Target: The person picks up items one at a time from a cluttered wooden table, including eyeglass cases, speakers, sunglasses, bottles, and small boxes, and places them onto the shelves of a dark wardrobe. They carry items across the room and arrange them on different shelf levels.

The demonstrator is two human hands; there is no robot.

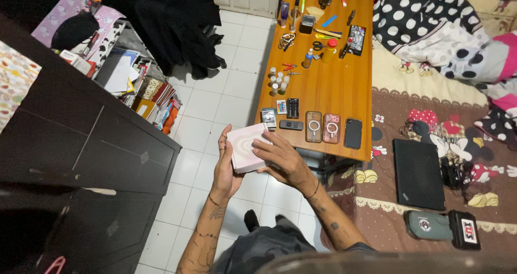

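Box: a small pale pink box (246, 147), squarish with a flat smooth lid bearing a faint ring pattern, held in the air over the white tiled floor (215, 99), just off the near left corner of the table.
Left hand: the left hand (225, 163) cups the box's left side and underside, palm against it, fingers curled up along its far left edge, closed on the box.
Right hand: the right hand (283, 158) lies across the box's right part, fingers spread flat over the lid, thumb tucked at the near edge, pressing on it.
Table: a long wooden table (334, 88) with a glossy orange-brown top and straight edges; its near edge runs just beyond the box.
Near-edge row: a small grey gadget (269, 118), a black remote (291, 125), two phones in clear cases (314, 126) (332, 128) and a black phone (353, 133), side by side, close to the edge.
Further up the table: a black battery holder (292, 107), a cluster of little white bottles (278, 81), scissors (318, 45), a yellow bottle with a red cap (330, 50), pens and small tools, closely packed at the far end.
Bed: right of the table, touching its long edge, soft cartoon-print bedding (431, 118), a polka-dot blanket (425, 21), a flat black laptop (418, 174) and a grey pouch (429, 225).
Left side: a dark, matte cabinet (91, 144) with hard corners, stacked books and papers (145, 93) beyond it, black clothes (180, 29) heaped on the floor.
Open room: bare tiles between cabinet and table form a lane; the table's middle is mostly bare wood.
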